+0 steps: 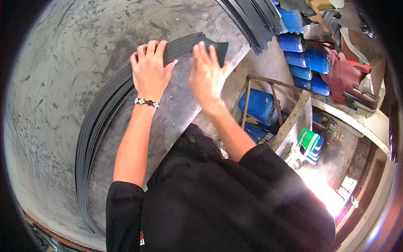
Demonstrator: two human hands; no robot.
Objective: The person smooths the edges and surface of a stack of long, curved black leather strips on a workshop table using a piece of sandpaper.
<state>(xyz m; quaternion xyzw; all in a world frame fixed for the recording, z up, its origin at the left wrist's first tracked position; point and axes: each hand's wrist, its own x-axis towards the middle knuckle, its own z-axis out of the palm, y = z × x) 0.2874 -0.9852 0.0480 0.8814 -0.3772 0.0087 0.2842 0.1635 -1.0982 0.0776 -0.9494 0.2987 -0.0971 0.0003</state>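
Note:
A long stack of thin black strips (85, 143) curves across the grey worktable (63, 84), its layered edges facing up. My left hand (150, 69), with a beaded bracelet at the wrist, grips the stack near its upper end, fingers over the far side and thumb on the near side. To its right is my right hand (205, 73), slightly blurred, fingers stretched out and overlapping the stack's end. Beyond those fingers a dark flap (220, 49) of the strips' end fans out toward the table edge.
Another bundle of black strips (252, 21) lies at the table's top edge. Past the edge stand blue plastic containers (257, 107), a metal frame (275, 84) and a green bucket (308, 140). Coloured hide-like sheets (340, 71) hang over more blue containers (315, 61) at upper right.

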